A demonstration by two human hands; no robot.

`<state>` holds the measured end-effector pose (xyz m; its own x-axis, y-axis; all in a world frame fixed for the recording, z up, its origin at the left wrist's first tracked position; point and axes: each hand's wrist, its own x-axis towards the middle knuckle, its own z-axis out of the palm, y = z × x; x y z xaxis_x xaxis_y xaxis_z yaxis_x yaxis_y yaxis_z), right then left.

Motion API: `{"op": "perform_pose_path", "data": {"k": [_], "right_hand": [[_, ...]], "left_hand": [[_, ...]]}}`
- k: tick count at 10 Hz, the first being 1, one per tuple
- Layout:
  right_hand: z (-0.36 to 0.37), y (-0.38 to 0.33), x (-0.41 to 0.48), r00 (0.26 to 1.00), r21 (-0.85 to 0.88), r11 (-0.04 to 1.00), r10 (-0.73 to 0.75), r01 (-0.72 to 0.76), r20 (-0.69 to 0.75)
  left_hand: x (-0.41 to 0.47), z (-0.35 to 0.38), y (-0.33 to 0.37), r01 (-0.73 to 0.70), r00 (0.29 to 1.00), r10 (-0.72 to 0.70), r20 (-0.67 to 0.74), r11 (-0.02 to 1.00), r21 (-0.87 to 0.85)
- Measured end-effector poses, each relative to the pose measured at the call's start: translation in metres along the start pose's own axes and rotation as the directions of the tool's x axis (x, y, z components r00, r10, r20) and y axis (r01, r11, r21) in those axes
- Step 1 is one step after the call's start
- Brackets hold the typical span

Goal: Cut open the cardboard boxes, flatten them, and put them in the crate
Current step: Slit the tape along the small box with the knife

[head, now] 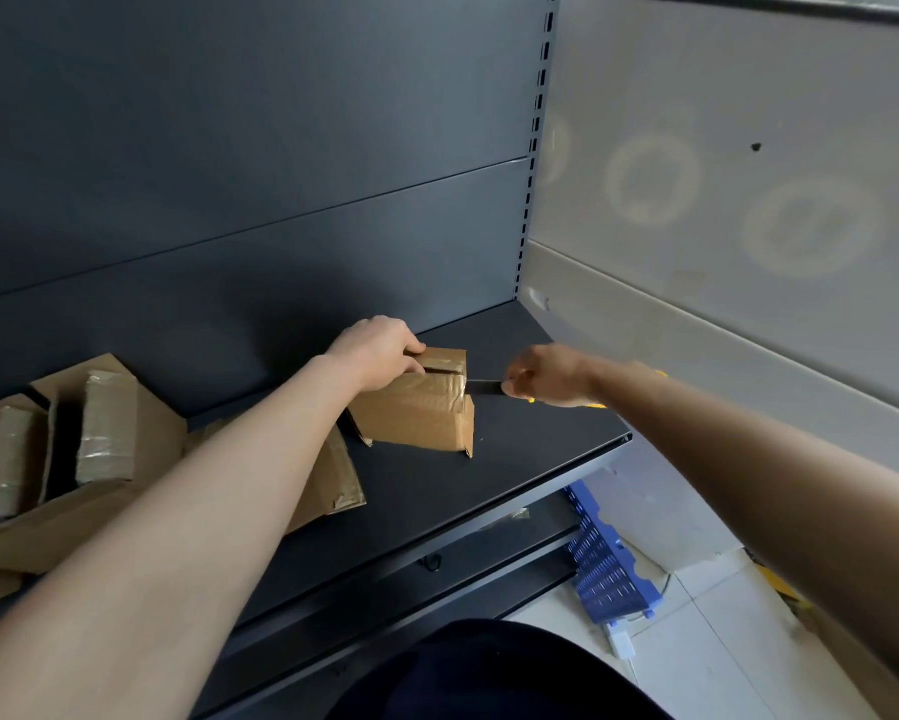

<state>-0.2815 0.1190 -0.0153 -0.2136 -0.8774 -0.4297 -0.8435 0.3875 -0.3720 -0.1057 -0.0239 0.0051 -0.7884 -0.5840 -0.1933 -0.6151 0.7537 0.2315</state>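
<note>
A small taped cardboard box (420, 413) stands on the dark metal shelf (530, 439). My left hand (377, 350) grips its top left edge and holds it steady. To the box's right, my right hand (546, 377) is closed on a utility knife (483, 388) with a yellow handle; the dark blade touches the taped seam on the box's right side. A slit shows along the box's top. A blue perforated crate (600, 563) stands on the floor below the shelf's right end.
More opened cardboard boxes (88, 439) and a flattened piece (333, 480) lie on the shelf to the left. The shelf's dark back panel rises behind. A grey wall stands at the right, with white tiled floor and a white plug below.
</note>
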Motion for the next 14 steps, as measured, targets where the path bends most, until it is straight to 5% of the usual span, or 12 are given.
{"op": "perform_pose_path", "data": {"k": [4, 12, 14], "right_hand": [[0.0, -0.013, 0.007, 0.983, 0.292, 0.94, 0.158, -0.178, 0.089], [0.031, 0.005, 0.038, 0.92, 0.272, 0.892, 0.387, -0.361, -0.051], [0.056, 0.008, 0.065, 0.915, 0.243, 0.889, 0.403, -0.387, -0.02]], "left_hand": [[-0.002, -0.003, 0.005, 0.0, 1.0, 0.0, 0.015, 1.0, -0.028], [-0.011, 0.001, 0.004, 0.066, 0.995, -0.071, -0.075, 0.996, -0.057], [-0.023, 0.01, -0.013, 0.261, 0.94, -0.334, -0.067, 0.832, -0.49]]}}
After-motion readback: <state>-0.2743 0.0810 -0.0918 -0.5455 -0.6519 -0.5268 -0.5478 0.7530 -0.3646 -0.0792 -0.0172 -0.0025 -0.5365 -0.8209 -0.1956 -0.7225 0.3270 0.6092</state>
